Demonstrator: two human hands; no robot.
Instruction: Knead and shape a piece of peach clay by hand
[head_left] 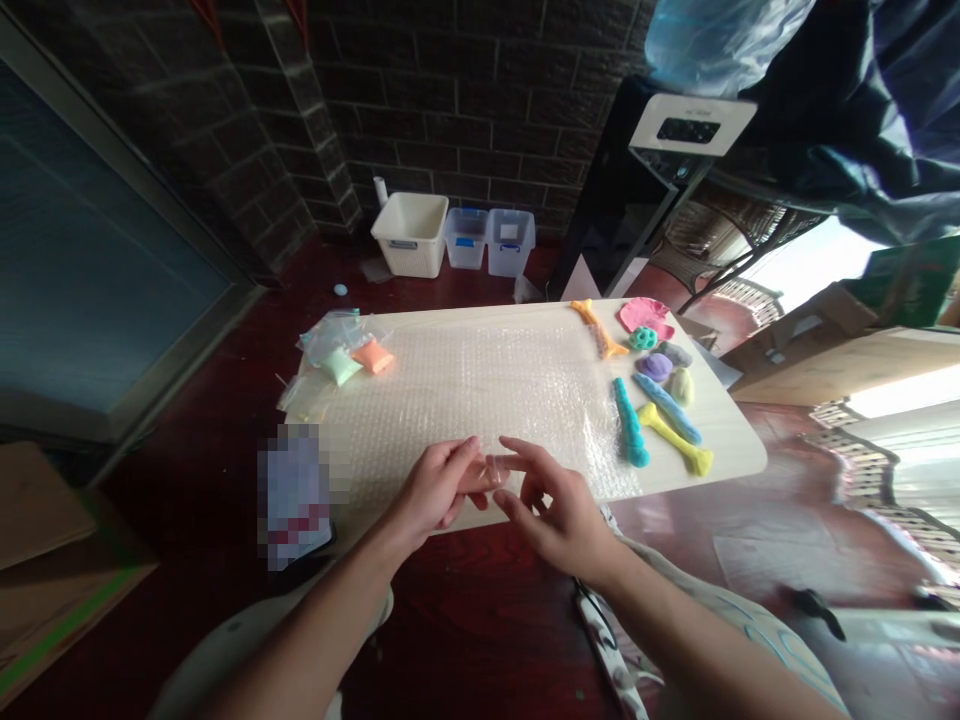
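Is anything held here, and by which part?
A small clear piece seems held in the left hand; by which part of it cannot be told.

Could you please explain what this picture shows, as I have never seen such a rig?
There is no robot here: a camera on the person's head looks forward and down at two bare hands. On the table lies bubble wrap. At its left are a pale green packet and an orange packet; at its right, soft-looking shaped pieces, including a yellow bone-like piece and a purple lump. The left hand seems to hold something small and clear, too indistinct to name; the right hand is beside it, fingers spread.
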